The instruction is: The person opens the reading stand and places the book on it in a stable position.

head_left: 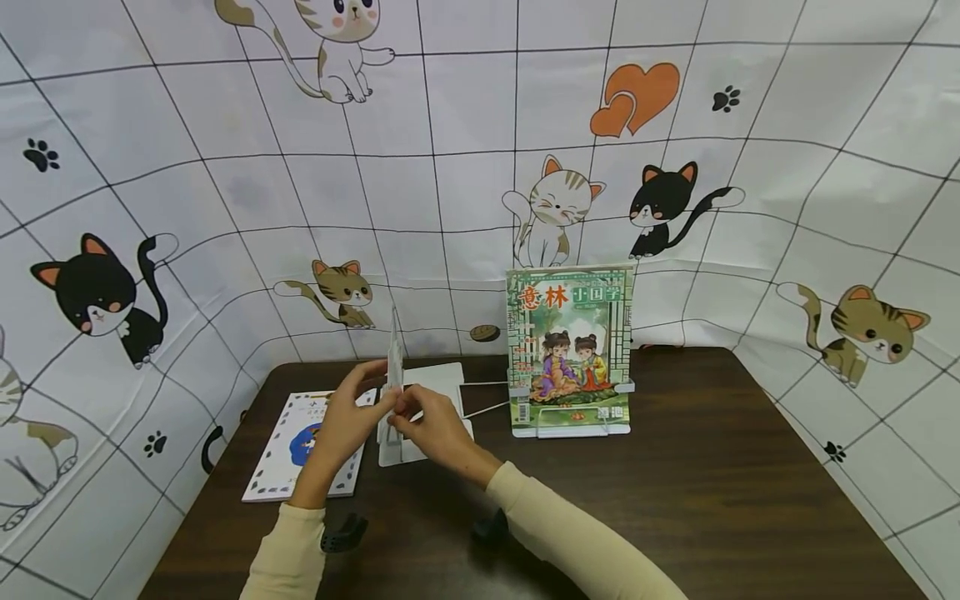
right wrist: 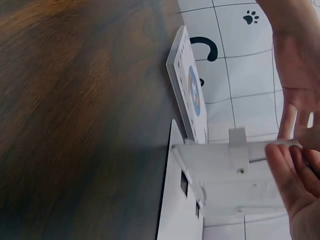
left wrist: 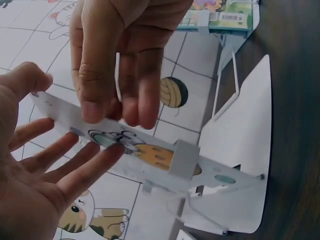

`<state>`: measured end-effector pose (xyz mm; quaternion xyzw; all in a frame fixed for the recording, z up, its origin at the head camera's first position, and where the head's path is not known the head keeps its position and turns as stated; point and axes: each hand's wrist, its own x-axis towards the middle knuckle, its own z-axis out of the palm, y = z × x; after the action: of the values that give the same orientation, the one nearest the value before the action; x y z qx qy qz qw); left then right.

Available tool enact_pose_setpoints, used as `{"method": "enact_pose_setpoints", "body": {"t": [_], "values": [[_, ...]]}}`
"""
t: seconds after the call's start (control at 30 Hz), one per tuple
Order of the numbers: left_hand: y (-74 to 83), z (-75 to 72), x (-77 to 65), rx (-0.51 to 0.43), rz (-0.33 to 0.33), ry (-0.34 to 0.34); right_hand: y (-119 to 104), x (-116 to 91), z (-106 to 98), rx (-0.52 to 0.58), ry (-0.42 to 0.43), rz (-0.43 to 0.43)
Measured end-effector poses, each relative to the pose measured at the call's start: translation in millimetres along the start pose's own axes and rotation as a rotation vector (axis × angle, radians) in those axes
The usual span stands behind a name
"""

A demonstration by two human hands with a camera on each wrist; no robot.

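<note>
A thin white panel [head_left: 395,354] with grey and orange print stands upright, edge-on in the head view. A white clip [left wrist: 184,159] sits across its lower part. My left hand [head_left: 348,429] is at its left side, fingers [left wrist: 80,170] stretched along the printed face and thumb near the upper edge. On the other side is my right hand [head_left: 438,425], its fingers and thumb bent together and pinching at the panel's edge. Below both hands lies the white metal base [left wrist: 240,135], with cut-out slots visible in the right wrist view.
To the right, a magazine [head_left: 572,342] stands on a white holder, two thin rods running from it toward the base. A white book [head_left: 273,442] with a blue picture lies flat at the left of the dark table [head_left: 675,467]. Behind hangs a cat-print cloth [head_left: 465,192].
</note>
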<state>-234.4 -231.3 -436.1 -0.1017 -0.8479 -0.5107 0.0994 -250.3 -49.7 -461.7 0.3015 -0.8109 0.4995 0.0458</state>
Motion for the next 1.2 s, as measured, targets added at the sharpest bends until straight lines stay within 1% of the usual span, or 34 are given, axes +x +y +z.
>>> {"method": "enact_pose_setpoints", "body": {"t": [0.07,0.13,0.17,0.27,0.4,0.5,0.7,0.8,1.03,1.2], "values": [[-1.2,2.1,1.1,0.015,0.019,0.04,7.1,-1.2,-5.4,-0.021,-0.018,0.009],[-2.9,2.1,2.1,0.028,0.036,0.079,16.4,-3.0,-13.0,-0.066,-0.033,0.031],[-3.8,1.3,2.6,0.036,0.043,0.097,22.1,-4.0,-17.3,-0.101,-0.037,0.05],[-6.8,-2.6,4.1,0.051,0.051,0.156,39.5,-6.8,-31.2,-0.261,-0.013,0.09],[-10.6,-7.8,6.1,0.034,0.041,0.181,60.3,-12.5,-46.8,-0.513,0.045,0.103],[-13.5,-10.5,7.4,0.001,0.034,0.171,70.7,-17.7,-53.6,-0.608,0.046,0.102],[-17.1,-13.4,8.6,-0.041,0.028,0.159,82.6,-22.8,-57.1,-0.654,-0.014,0.147],[-18.1,-15.0,7.2,-0.053,0.019,0.158,87.6,-22.3,-54.7,-0.678,-0.006,0.148],[-18.5,-14.8,6.9,-0.087,-0.002,0.17,93.5,-18.9,-50.6,-0.722,0.044,0.119],[-17.7,-14.4,5.7,-0.088,-0.005,0.168,91.7,-15.2,-49.2,-0.694,0.047,0.166]]}}
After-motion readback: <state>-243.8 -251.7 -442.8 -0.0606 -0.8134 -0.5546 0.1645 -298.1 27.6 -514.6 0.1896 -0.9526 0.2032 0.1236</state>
